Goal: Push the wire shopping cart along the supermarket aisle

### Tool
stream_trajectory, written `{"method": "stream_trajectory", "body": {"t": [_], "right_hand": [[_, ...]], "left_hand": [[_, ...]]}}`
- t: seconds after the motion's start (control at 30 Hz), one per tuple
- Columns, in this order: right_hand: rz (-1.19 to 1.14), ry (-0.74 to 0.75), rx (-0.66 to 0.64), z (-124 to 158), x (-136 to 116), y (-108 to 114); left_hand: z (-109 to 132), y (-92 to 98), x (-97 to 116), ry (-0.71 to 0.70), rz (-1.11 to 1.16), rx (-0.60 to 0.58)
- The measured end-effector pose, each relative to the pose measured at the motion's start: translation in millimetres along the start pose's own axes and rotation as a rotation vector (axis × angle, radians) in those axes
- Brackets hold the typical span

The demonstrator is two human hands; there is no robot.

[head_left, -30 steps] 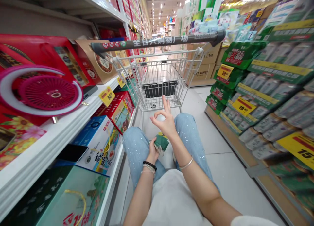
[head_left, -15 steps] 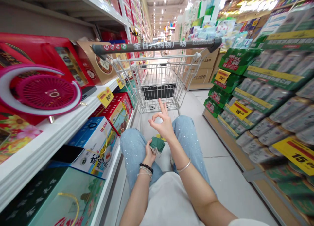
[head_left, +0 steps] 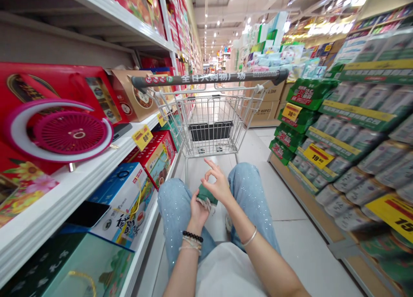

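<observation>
Between my knees, my left hand [head_left: 199, 209] is closed around a small dark green bundle [head_left: 208, 194] that looks like folded fabric, with a pale crumpled edge along its lower side. My right hand [head_left: 217, 183] is just above and to the right of it, thumb and index finger pinched together and the other fingers stretched out. Anything in that pinch is too small to make out. The right hand partly overlaps the bundle in view; whether they touch I cannot tell.
A shopping cart [head_left: 209, 138] stands straight ahead in the aisle. Gift boxes, a magenta fan [head_left: 72, 131] and a black phone [head_left: 88, 213] lie on the left shelves [head_left: 106, 172]. Stacked drink cans [head_left: 345, 144] with yellow price tags line the right side.
My right hand has come down, closer to the green bundle, its thumb and index finger still pinched. My left hand keeps hold of the bundle. The view has tilted up slightly.
</observation>
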State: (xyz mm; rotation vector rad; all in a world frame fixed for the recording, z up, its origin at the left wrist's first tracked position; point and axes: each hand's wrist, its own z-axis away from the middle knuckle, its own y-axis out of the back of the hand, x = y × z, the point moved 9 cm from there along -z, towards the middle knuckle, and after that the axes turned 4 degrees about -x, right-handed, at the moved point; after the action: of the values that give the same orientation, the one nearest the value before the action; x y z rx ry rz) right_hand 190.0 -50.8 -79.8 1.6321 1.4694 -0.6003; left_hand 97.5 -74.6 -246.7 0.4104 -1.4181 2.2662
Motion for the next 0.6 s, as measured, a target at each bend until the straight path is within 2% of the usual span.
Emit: {"method": "stream_trajectory", "body": {"t": [0.13, 0.3, 0.47, 0.6], "right_hand": [[-0.058, -0.085, -0.031, 27, 21, 3], [-0.213, -0.139, -0.031, 44, 25, -1], [-0.607, -0.352, 0.08, 48, 46, 0], [-0.926, -0.527, 0.248, 55, 67, 3]], "left_hand": [[20, -34.3, 16, -0.055, 0.007, -0.154], [39, -59.8, 16, -0.102, -0.089, -0.256], [41, -63.1, 23, -0.214, -0.389, -0.254], [38, -59.9, 34, -0.366, -0.67, -0.196]]}}
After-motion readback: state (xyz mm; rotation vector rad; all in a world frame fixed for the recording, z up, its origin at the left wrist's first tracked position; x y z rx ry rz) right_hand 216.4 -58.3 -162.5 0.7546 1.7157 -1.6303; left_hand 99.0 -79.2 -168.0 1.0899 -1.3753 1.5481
